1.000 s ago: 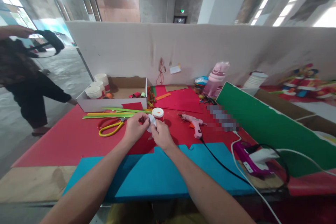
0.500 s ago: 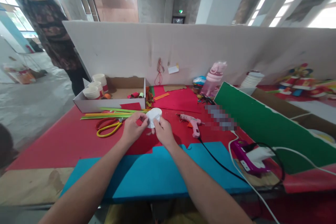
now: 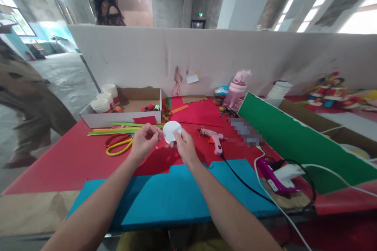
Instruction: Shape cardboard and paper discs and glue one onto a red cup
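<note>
A round white paper disc (image 3: 171, 130) is pinched by my right hand (image 3: 185, 147), thumb on its face and fingers behind, above the red table cover. Just left of the disc, my left hand (image 3: 144, 143) has its thumb and fingertips drawn together, a little apart from the disc's edge. Whatever lies between those fingertips is too small to make out. Scissors with yellow and red handles (image 3: 119, 150) lie left of my left hand, partly hidden by it. A pink glue gun (image 3: 216, 138) rests to the right of my right hand.
A white box (image 3: 120, 119) at the back left holds paper cups (image 3: 101, 104) and small rolls. Green and yellow strips (image 3: 114, 130) lie before it. A blue sheet (image 3: 165, 200) covers the front edge. Cables run to a purple power strip (image 3: 272, 176) beside a green panel (image 3: 294, 141).
My left hand has moved left, away from the white disc, which now faces up more fully in my right hand. In the background, people have changed position.
</note>
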The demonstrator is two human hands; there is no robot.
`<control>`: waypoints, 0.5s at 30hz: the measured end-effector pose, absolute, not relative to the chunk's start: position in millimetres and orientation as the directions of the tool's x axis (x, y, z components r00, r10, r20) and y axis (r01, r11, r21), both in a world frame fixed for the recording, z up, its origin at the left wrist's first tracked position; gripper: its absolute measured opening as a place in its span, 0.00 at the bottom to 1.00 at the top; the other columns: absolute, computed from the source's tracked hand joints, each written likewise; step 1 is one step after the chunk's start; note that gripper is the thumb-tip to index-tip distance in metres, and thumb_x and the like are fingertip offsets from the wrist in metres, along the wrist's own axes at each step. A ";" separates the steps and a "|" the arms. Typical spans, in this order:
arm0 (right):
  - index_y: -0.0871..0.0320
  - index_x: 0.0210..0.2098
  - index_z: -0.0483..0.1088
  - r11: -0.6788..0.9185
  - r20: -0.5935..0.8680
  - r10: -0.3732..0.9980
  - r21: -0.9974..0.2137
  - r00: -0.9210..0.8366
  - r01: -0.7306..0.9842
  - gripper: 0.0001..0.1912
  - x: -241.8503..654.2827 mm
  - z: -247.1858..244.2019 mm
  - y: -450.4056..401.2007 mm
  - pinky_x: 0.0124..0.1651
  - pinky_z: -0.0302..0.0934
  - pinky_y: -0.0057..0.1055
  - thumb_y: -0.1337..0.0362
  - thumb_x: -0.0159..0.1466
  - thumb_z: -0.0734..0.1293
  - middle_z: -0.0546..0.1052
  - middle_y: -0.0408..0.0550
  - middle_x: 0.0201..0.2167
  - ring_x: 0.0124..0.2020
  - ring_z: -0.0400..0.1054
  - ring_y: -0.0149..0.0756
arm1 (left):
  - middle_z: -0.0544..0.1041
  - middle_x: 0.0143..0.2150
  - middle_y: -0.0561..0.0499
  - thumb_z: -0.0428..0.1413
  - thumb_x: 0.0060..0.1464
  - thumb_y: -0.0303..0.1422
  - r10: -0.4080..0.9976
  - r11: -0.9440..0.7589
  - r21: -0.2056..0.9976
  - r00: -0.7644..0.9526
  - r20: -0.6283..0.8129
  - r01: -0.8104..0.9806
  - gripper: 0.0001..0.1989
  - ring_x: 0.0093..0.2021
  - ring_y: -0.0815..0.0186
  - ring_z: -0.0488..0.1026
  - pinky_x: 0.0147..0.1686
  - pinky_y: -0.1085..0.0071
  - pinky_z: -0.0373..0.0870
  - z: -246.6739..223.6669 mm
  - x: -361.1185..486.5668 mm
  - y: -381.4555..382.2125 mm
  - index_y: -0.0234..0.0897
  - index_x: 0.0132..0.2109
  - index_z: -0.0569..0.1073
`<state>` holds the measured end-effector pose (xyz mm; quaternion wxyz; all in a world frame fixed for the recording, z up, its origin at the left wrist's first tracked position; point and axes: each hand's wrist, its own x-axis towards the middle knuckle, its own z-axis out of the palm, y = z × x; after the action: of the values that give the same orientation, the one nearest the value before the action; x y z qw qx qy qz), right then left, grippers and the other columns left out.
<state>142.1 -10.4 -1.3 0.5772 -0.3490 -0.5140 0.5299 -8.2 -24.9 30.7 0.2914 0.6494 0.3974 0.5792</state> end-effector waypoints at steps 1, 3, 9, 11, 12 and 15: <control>0.58 0.34 0.65 0.192 0.222 0.971 -0.946 -0.089 -0.261 0.13 142.0 -1.0 -10.6 0.24 0.64 0.26 0.54 0.61 0.61 0.65 0.36 0.15 0.16 0.65 0.29 | 0.76 0.33 0.49 0.54 0.51 0.26 0.866 -0.495 0.854 0.015 0.499 0.158 0.05 0.26 0.71 0.69 0.28 0.73 0.67 31.3 -8.8 -24.4 0.35 0.29 0.65; 0.58 0.34 0.65 0.197 0.225 0.971 -0.945 -0.083 -0.259 0.12 142.0 -0.2 -11.0 0.24 0.64 0.26 0.54 0.61 0.61 0.65 0.36 0.15 0.17 0.65 0.29 | 0.76 0.32 0.50 0.54 0.51 0.25 0.883 -0.468 0.875 0.030 0.468 0.124 0.05 0.25 0.72 0.69 0.29 0.73 0.67 33.0 -9.3 -24.1 0.35 0.29 0.65; 0.57 0.35 0.65 0.230 0.254 0.966 -0.936 -0.057 -0.265 0.12 142.9 3.4 -12.8 0.24 0.62 0.26 0.54 0.63 0.60 0.65 0.36 0.15 0.17 0.67 0.31 | 0.75 0.31 0.51 0.55 0.50 0.26 0.908 -0.414 0.909 0.096 0.408 0.049 0.05 0.25 0.72 0.69 0.28 0.73 0.67 35.3 -9.1 -26.6 0.34 0.29 0.66; 0.57 0.35 0.65 0.238 0.258 0.965 -0.939 -0.049 -0.249 0.12 142.9 3.4 -12.9 0.25 0.62 0.26 0.54 0.63 0.60 0.66 0.36 0.16 0.18 0.67 0.31 | 0.75 0.30 0.51 0.55 0.50 0.26 0.916 -0.385 0.923 0.127 0.380 0.014 0.05 0.24 0.72 0.69 0.27 0.73 0.67 34.0 -9.9 -26.7 0.34 0.29 0.66; 0.57 0.36 0.65 0.244 0.261 0.964 -0.942 -0.045 -0.232 0.12 142.9 3.2 -12.9 0.25 0.62 0.26 0.54 0.64 0.59 0.67 0.37 0.17 0.18 0.67 0.31 | 0.75 0.30 0.51 0.56 0.50 0.26 0.920 -0.369 0.929 0.141 0.366 -0.002 0.05 0.24 0.72 0.70 0.27 0.73 0.67 33.1 -10.3 -26.6 0.34 0.29 0.66; 0.57 0.35 0.65 0.286 0.293 0.956 -0.947 -0.026 -0.148 0.13 143.6 3.6 -13.4 0.26 0.61 0.26 0.53 0.65 0.58 0.69 0.38 0.18 0.19 0.67 0.31 | 0.75 0.30 0.51 0.56 0.51 0.26 0.929 -0.320 0.946 0.175 0.326 -0.061 0.05 0.24 0.71 0.71 0.28 0.72 0.69 30.3 -10.5 -26.1 0.34 0.30 0.66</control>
<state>143.6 -13.4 3.6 0.5904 -0.3723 -0.5425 0.4675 -10.5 -26.1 30.3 0.4626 0.6112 0.3551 0.5351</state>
